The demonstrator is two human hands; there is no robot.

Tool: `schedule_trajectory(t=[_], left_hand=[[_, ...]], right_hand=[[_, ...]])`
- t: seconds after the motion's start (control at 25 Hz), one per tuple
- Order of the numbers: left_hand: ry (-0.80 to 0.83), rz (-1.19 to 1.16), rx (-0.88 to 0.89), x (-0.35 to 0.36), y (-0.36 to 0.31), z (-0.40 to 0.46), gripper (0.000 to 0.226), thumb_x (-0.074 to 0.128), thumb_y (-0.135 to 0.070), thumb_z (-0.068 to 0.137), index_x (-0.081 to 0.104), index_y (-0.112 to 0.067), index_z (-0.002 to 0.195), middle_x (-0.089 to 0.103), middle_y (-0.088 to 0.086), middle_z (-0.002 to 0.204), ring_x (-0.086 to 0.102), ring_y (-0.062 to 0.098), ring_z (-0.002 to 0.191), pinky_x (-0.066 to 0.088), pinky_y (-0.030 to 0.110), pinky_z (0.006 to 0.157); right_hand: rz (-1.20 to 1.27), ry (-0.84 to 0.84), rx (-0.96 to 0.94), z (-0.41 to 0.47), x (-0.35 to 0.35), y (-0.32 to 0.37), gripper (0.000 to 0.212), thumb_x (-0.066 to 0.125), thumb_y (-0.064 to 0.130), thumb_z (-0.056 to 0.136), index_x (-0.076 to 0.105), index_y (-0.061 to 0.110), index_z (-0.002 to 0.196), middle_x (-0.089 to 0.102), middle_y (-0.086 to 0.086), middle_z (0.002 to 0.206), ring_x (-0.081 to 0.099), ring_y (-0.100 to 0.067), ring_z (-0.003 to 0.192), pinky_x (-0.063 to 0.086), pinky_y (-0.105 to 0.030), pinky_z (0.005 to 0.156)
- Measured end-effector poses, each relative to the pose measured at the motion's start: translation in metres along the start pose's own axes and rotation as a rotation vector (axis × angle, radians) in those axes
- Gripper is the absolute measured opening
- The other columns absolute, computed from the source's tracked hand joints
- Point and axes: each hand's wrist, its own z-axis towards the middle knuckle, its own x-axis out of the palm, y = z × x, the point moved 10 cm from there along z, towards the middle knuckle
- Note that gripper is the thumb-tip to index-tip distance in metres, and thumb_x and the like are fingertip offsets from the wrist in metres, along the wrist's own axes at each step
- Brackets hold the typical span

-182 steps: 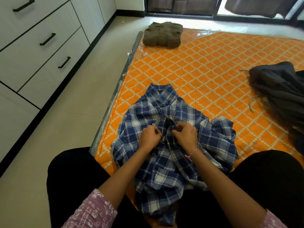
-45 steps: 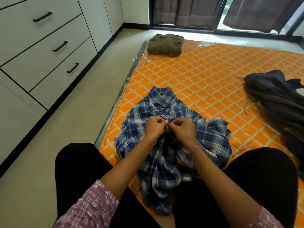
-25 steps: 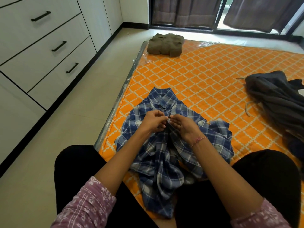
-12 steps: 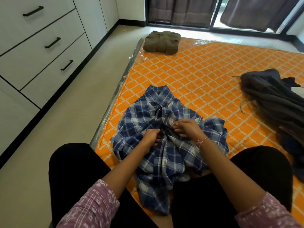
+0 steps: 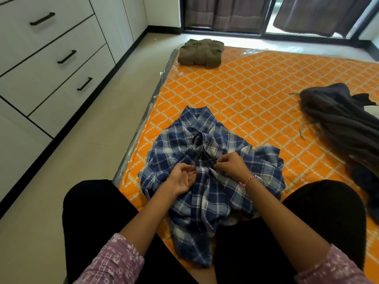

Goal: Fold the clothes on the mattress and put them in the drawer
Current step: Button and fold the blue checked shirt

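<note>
A blue plaid shirt [image 5: 184, 144] lies face up on the orange patterned mattress [image 5: 246, 95], collar away from me, its lower part bunched over my lap. My right hand [image 5: 230, 166] pinches the button placket near the shirt's middle. My left hand [image 5: 181, 178] lies palm up on the left front panel, fingers curled around the fabric edge next to the placket. A folded olive-brown garment [image 5: 200, 53] sits at the mattress's far left corner. A heap of dark grey clothes [image 5: 344, 128] lies unfolded at the right.
White drawers with black handles [image 5: 66, 56] line the wall on the left, all closed. A strip of beige floor [image 5: 86, 160] runs between them and the mattress. My knees in black trousers [image 5: 98, 203] flank the shirt. Dark curtains [image 5: 225, 13] hang at the far end.
Both hands have moved down the placket from the upper chest toward the shirt's middle. My left hand has turned palm up.
</note>
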Motion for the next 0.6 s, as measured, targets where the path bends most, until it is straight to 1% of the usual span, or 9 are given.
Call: schedule_trajectory(t=[0.08,0.12,0.24,0.32,0.4,0.44,0.48,0.56,0.6], left_hand=[[0.034,-0.032,0.001,0.005,0.002,-0.005,0.027,0.04,-0.011,0.097,0.049,-0.011,0.071,0.057,-0.008,0.048,0.048,0.004,0.032,0.039,0.011,0.035],[0.046,-0.033,0.005,0.008,0.002,-0.006,0.025,0.043,-0.011,0.096,0.051,-0.011,0.073,0.056,-0.006,0.046,0.051,0.003,0.035,0.041,0.01,0.039],[0.065,0.019,0.056,0.017,-0.004,-0.009,0.018,0.051,-0.013,0.095,0.058,-0.012,0.078,0.062,-0.004,0.055,0.057,0.004,0.049,0.043,0.014,0.059],[0.079,0.12,0.125,0.026,-0.012,-0.018,0.018,0.054,-0.014,0.094,0.06,-0.013,0.077,0.062,-0.004,0.057,0.057,0.005,0.054,0.046,0.017,0.058],[0.041,0.303,0.251,0.03,-0.03,-0.03,0.018,0.058,-0.014,0.092,0.06,-0.013,0.074,0.057,-0.005,0.055,0.052,0.003,0.048,0.042,0.018,0.049],[-0.011,0.432,0.362,0.03,-0.048,-0.037,0.016,0.061,-0.012,0.09,0.06,-0.012,0.074,0.056,-0.004,0.056,0.051,0.002,0.045,0.041,0.018,0.047],[-0.087,0.613,0.512,0.03,-0.071,-0.047,0.014,0.064,-0.01,0.088,0.061,-0.01,0.074,0.057,-0.003,0.058,0.051,0.001,0.044,0.042,0.018,0.048],[-0.241,1.039,0.823,0.044,-0.118,-0.078,0.01,0.068,-0.011,0.085,0.065,-0.008,0.075,0.06,-0.002,0.062,0.056,0.003,0.052,0.047,0.021,0.057],[-0.275,1.212,0.917,0.054,-0.133,-0.092,0.009,0.069,-0.012,0.084,0.067,-0.007,0.077,0.061,-0.001,0.065,0.057,0.006,0.057,0.048,0.023,0.061]], right_hand=[[0.107,0.046,0.023,-0.003,0.002,0.002,0.024,0.064,0.005,0.084,0.061,0.008,0.06,0.054,-0.003,0.056,0.048,-0.011,0.049,0.041,-0.019,0.048],[0.142,0.068,0.025,-0.006,0.004,0.004,0.025,0.064,0.005,0.084,0.061,0.008,0.06,0.053,-0.003,0.054,0.046,-0.01,0.047,0.039,-0.017,0.045],[0.187,0.089,0.009,-0.011,0.009,0.014,0.024,0.064,0.006,0.084,0.06,0.008,0.06,0.05,-0.004,0.054,0.042,-0.01,0.046,0.037,-0.018,0.045],[0.203,0.071,-0.013,-0.012,0.011,0.019,0.022,0.065,0.006,0.083,0.06,0.007,0.062,0.049,-0.005,0.056,0.042,-0.012,0.049,0.038,-0.022,0.049],[0.222,0.046,-0.03,-0.015,0.01,0.026,0.017,0.066,0.007,0.082,0.061,0.003,0.067,0.05,-0.008,0.059,0.043,-0.014,0.052,0.039,-0.024,0.052],[0.239,0.039,-0.032,-0.016,0.008,0.03,0.015,0.066,0.006,0.082,0.061,0.002,0.069,0.05,-0.008,0.06,0.044,-0.014,0.052,0.039,-0.024,0.052],[0.258,0.032,-0.032,-0.018,0.004,0.034,0.014,0.066,0.006,0.083,0.061,0.002,0.069,0.05,-0.008,0.059,0.044,-0.012,0.051,0.039,-0.022,0.05],[0.259,-0.007,-0.032,-0.021,-0.009,0.043,0.015,0.065,0.006,0.083,0.06,0.002,0.069,0.05,-0.007,0.057,0.042,-0.011,0.048,0.036,-0.017,0.045],[0.206,-0.068,-0.052,-0.022,-0.022,0.05,0.015,0.065,0.007,0.083,0.06,0.002,0.07,0.049,-0.008,0.057,0.041,-0.012,0.047,0.034,-0.016,0.042]])
